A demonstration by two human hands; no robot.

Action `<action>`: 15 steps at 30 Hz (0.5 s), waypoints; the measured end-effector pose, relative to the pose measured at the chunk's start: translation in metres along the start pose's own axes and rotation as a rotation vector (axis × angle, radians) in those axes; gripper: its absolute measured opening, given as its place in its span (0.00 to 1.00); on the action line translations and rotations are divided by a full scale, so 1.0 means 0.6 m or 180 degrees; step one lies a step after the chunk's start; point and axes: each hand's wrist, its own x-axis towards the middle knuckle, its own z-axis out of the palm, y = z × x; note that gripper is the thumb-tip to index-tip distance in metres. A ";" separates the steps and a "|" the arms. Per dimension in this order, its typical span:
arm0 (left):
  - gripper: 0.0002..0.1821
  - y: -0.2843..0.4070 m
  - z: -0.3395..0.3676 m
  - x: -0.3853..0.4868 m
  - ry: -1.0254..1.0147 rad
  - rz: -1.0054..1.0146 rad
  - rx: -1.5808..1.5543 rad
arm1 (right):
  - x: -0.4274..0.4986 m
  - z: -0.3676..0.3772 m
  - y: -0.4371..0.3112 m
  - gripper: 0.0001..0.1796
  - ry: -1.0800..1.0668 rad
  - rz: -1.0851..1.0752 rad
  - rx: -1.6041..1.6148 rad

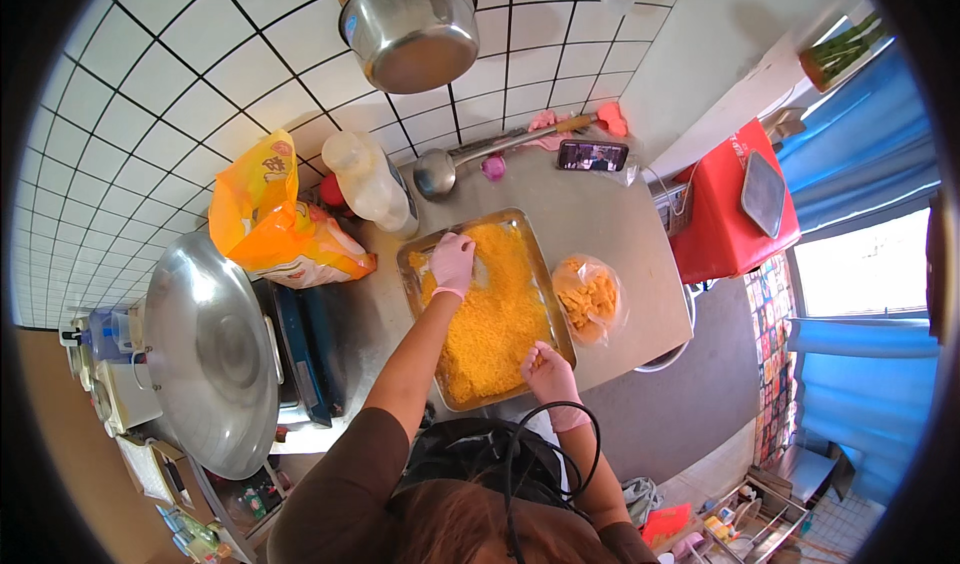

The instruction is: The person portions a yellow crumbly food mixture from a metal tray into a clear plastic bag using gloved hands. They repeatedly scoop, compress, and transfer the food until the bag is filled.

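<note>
A rectangular metal tray (534, 252) lies before me, its bottom mostly covered by a layer of orange-yellow crumbs (491, 324). My left hand (452, 262), in a pink glove, is over the tray's far left part with its fingertips bunched together. Beside it, a patch of bare metal shows through the crumbs. At the near right edge of the tray is my right hand (553, 378), also gloved in pink, its fingers curled inward. Whether either hand pinches any crumbs is hidden by the fingers. A clear plastic bag (589, 297) of clumped orange food stands just right of the tray.
Behind the tray are an orange plastic package (281, 226), a whitish plastic bottle (371, 181), a metal ladle (435, 174) and a propped phone (592, 156). A large metal wok (214, 354) stands left. A saucepan (412, 31) hangs above; a red box (720, 219) is at right.
</note>
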 end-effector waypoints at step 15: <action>0.05 0.093 -0.148 -0.218 -0.1013 0.2000 -0.0795 | 0.065 0.038 0.031 0.10 -0.0593 0.0118 -0.0694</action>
